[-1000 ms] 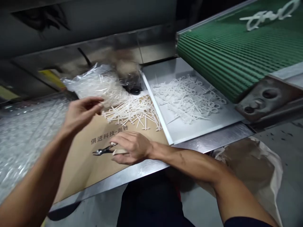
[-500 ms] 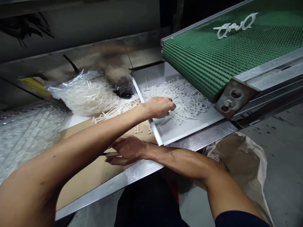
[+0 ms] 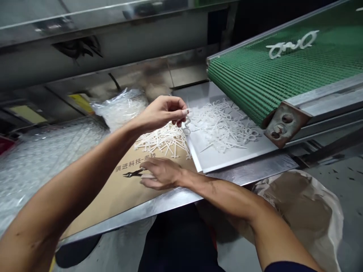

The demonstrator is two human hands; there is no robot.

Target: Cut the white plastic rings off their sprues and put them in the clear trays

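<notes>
My left hand (image 3: 164, 110), closed in a pinch, holds a small white plastic piece (image 3: 187, 124) that hangs from its fingertips over the left rim of the white tray (image 3: 200, 160). A pile of similar white plastic parts (image 3: 224, 128), some with rings, lies inside this tray. Lower down, my right hand (image 3: 161, 173) is wrapped around a pair of nippers (image 3: 133, 173), their jaws pointing left above the cardboard (image 3: 104, 200). Loose white sticks (image 3: 167, 139) are heaped on the cardboard between my hands and the tray.
A green conveyor belt (image 3: 244, 71) carrying a white moulded piece (image 3: 293, 44) ends above the tray. A clear bag of parts (image 3: 121, 107) and bubble wrap (image 3: 51, 151) lie to the left. Below the metal table edge (image 3: 136, 216), a large open sack (image 3: 306, 204) stands on the right.
My left hand has risen from the tray's pile and moved left, now with a white piece in it. My right hand stays low, its nippers now plainer to see. The view has shifted.
</notes>
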